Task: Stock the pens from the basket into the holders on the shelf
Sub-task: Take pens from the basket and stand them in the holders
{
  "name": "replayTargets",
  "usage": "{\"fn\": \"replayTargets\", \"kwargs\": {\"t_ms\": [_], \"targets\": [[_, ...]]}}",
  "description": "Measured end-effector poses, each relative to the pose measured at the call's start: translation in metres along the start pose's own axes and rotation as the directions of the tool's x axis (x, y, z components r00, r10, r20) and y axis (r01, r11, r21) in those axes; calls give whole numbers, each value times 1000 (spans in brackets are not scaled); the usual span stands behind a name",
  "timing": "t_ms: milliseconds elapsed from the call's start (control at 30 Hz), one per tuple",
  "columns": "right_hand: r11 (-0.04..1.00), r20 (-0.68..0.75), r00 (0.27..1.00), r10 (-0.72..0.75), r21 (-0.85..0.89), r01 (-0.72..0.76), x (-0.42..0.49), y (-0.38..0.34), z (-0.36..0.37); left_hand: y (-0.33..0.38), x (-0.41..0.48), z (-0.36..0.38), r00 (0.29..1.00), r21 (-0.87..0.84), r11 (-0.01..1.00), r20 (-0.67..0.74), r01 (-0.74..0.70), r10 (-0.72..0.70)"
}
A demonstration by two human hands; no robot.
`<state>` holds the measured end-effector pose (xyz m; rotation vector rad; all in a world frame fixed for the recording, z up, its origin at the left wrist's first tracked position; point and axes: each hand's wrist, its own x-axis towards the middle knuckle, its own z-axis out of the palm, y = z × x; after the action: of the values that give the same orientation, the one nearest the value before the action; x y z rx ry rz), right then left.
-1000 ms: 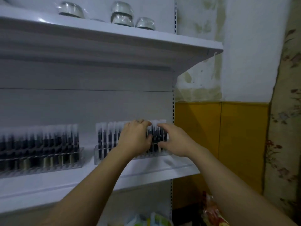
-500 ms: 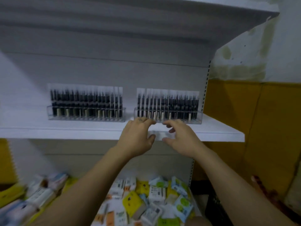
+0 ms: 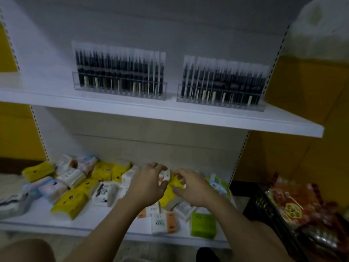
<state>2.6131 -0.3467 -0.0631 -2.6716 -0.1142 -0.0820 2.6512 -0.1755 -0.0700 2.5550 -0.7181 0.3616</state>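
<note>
Two clear holders stand on the white shelf [image 3: 151, 112], each packed with black pens: the left holder [image 3: 120, 90] and the right holder [image 3: 221, 103]. My left hand [image 3: 149, 183] and my right hand [image 3: 190, 186] hover side by side well below that shelf, in front of the packets on the lower shelf. The fingers of both hands are loosely curled and hold nothing. No pen is in either hand. The basket of pens is not clearly in view.
The lower shelf [image 3: 94, 222] carries several yellow, white and green tissue packets [image 3: 69, 199]. A dark crate [image 3: 268, 207] with red snack bags [image 3: 294, 203] stands on the floor at the right. Yellow wall panels flank the shelving.
Both hands have left the right pen holder and dropped from the upper shelf to the lower shelf. The view has tilted down, so the lower shelf and crate show.
</note>
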Motion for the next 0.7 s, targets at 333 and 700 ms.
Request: {"fn": "replayTargets", "kwargs": {"t_ms": [333,700], "targets": [[985,371,915,158,3,-171,23,48,146,-85,-59,121,879,-19,939,359,344,-314],[921,728,611,310,-71,-382,7,101,300,-162,-134,229,521,29,732,684,680,-511]]}}
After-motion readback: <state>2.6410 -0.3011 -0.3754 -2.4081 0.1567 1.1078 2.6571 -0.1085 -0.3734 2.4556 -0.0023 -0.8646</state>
